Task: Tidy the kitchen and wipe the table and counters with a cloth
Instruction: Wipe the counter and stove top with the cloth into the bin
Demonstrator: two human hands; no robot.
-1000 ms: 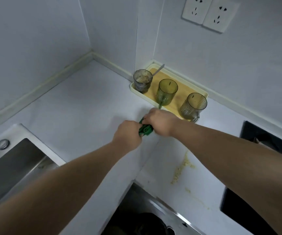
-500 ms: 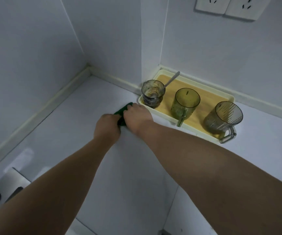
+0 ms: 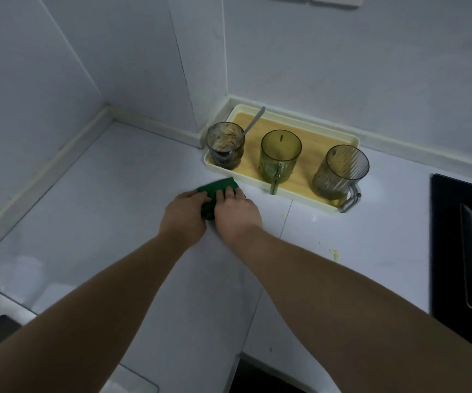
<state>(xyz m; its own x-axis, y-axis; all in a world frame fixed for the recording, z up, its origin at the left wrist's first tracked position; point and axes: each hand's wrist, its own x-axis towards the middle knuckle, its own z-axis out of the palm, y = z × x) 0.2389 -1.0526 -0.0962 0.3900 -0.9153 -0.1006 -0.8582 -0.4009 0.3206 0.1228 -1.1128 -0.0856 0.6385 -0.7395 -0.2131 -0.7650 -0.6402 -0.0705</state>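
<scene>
Hands (image 3: 185, 215) (image 3: 236, 211) together, arms outstretched

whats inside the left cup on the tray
The left cup on the tray holds a spoon, handle leaning out, and brownish smears on its walls. The spoon's bowl is hidden by the residue.

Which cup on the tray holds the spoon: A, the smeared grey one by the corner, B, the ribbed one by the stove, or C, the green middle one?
A: the grey metal spoon leans out of the smeared grey glass cup, on the cream plastic tray by the corner.
</scene>
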